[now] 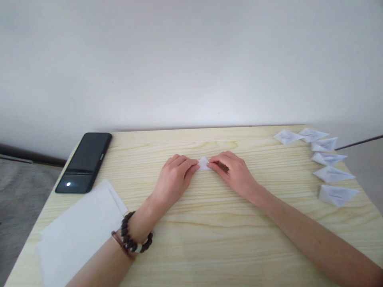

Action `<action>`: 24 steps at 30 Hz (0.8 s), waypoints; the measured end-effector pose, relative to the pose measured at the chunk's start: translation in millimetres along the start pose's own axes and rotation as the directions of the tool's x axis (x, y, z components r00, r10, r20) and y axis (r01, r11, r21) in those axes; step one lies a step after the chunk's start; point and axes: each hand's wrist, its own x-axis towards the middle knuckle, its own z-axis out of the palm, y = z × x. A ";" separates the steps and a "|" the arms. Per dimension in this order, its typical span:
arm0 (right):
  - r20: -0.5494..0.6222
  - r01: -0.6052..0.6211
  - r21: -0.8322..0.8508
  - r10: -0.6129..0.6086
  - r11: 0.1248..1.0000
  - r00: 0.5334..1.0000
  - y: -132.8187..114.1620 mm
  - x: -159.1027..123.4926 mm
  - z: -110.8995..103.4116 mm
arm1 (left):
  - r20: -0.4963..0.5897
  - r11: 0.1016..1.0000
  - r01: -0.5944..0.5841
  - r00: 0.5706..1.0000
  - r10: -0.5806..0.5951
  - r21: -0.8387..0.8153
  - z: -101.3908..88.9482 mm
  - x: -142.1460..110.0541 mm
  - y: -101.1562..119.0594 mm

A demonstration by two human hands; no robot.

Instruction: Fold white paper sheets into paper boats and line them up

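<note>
Left hand (173,175): pinches left corner
Right hand (236,173): pinches right corner
Folded paper (204,164): keep pressure even; creases look unclear

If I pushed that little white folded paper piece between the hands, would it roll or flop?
The white folded paper piece probably wouldn't roll: its outline is pointed. It's likely light, being tiny paper, and might keep its shape, since its tip looks crisp.

Left hand (175,175), right hand (235,175) pinch folded paper (204,164). Phone (84,162) far left; white sheets (82,229) near left; six folded shapes (328,159) right.
</note>
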 end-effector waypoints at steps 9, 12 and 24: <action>0.012 -0.108 0.011 0.108 0.994 0.994 -2.9 0.4 -0.6 | 0.033 0.986 0.106 0.993 -0.111 0.128 -1.6 0.0 11.4; 0.020 -0.108 0.010 0.108 0.994 0.994 -2.6 0.2 -1.1 | 0.025 0.978 0.104 0.994 -0.110 0.182 -1.1 -0.8 14.4; 0.021 -0.033 0.010 0.033 0.999 0.999 -1.4 0.8 -0.3 | 0.048 0.974 0.157 0.985 -0.167 0.166 -2.1 -0.3 15.1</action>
